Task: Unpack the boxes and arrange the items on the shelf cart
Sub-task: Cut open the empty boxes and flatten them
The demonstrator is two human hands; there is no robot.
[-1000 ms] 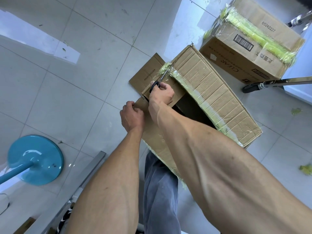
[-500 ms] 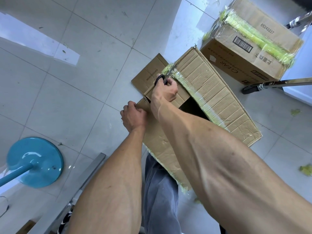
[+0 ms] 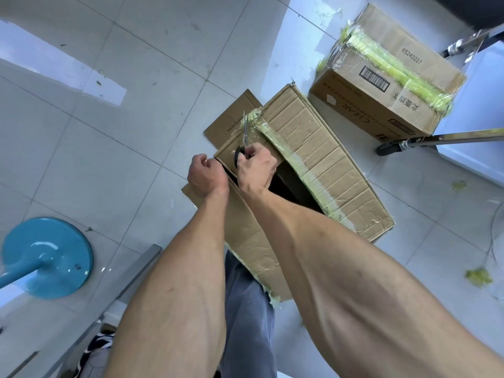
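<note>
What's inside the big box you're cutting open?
Only a dark gap shows between the flaps of the big box. Whatever is packed inside stays hidden by shadow, the cardboard flaps and the right hand holding the scissors.

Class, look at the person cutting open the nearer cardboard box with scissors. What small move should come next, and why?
Probably push the scissors on through the last yellow-green tape at the box's far corner. The right hand holds them, blades pointing into that tape, while the left hand steadies the near flap. The nearer box already gapes behind.
</note>
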